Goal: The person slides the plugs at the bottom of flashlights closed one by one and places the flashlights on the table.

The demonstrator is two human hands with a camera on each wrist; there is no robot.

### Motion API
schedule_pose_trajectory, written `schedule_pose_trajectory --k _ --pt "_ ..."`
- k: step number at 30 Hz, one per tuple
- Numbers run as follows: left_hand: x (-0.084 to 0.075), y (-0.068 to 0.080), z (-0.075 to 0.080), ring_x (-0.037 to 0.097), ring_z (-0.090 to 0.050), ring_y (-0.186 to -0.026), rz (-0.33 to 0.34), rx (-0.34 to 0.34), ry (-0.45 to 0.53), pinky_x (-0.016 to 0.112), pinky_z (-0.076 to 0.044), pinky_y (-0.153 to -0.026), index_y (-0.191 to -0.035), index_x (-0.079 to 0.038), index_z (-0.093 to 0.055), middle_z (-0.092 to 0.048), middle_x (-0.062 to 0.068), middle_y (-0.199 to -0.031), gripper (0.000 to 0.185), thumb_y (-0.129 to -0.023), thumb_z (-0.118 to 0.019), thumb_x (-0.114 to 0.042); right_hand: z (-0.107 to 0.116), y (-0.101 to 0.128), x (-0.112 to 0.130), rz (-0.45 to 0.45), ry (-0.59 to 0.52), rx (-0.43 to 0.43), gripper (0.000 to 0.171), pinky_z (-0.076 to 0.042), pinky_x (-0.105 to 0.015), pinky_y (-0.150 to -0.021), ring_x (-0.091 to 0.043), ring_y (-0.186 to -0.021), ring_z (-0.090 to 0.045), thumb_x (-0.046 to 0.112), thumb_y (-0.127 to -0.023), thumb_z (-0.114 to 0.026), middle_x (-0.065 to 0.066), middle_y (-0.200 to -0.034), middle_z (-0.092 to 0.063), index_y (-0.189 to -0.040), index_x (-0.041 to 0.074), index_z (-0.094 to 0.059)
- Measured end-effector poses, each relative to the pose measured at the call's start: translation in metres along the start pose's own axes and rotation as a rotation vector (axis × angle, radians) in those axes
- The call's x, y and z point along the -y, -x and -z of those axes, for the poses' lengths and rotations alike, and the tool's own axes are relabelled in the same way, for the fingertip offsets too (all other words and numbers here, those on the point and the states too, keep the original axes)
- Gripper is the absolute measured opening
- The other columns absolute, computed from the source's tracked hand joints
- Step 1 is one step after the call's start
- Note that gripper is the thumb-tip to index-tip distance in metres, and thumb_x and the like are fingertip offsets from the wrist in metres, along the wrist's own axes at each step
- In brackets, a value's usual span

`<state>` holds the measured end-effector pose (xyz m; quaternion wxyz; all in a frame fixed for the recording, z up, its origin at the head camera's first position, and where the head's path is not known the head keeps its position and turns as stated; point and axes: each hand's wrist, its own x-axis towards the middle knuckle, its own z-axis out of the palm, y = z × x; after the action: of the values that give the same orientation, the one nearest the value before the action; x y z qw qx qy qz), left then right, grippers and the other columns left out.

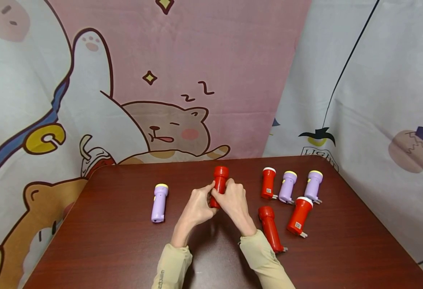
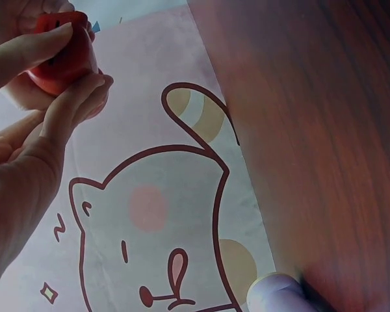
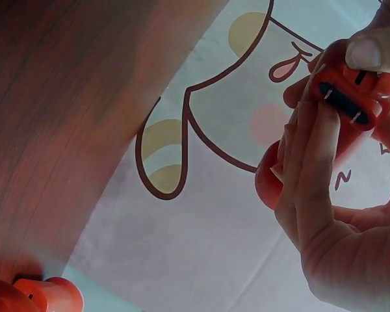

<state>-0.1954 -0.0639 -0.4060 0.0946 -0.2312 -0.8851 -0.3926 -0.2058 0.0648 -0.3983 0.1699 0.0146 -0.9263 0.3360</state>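
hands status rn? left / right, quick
Left hand: holding the red flashlight, fingers curled round its lower body.
Right hand: holding the same red flashlight, fingers at its plug end.

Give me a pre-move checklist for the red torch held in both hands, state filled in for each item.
1. Left hand grips the red torch: ok.
2. Right hand grips it too: ok.
3. Plug prongs at the torch's tail exposed: ok, right wrist view shows them.
4. Torch lit or not: cannot tell, lens faces away.
5. Bare table in front of the hands to set it down: ok.
6. Other torches apart from the hands: ok, purple torch to the left, group of five to the right.
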Motion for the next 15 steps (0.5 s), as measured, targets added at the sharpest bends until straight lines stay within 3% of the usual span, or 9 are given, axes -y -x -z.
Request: schedule_pose_trajectory --k 15 --pt "0.0028 0.0001 0.0020 0.014 -0.062 -0.070 -0.033 0.020 0.002 0.017 -0.050 -0.061 -0.132 0.007 -0.050 -0.069 0.015 -0.108 0.069 -0.065 -0.067 0.011 -0.0037 0.0007 -0.0022 0.002 -0.010 0.005 0.031 -0.048 -0.029 -0.047 -0.020 -0.048 -0.053 0.030 -0.079 -0.067 -0.010 -0.059 -0.056 -0.078 0.001 -0.057"
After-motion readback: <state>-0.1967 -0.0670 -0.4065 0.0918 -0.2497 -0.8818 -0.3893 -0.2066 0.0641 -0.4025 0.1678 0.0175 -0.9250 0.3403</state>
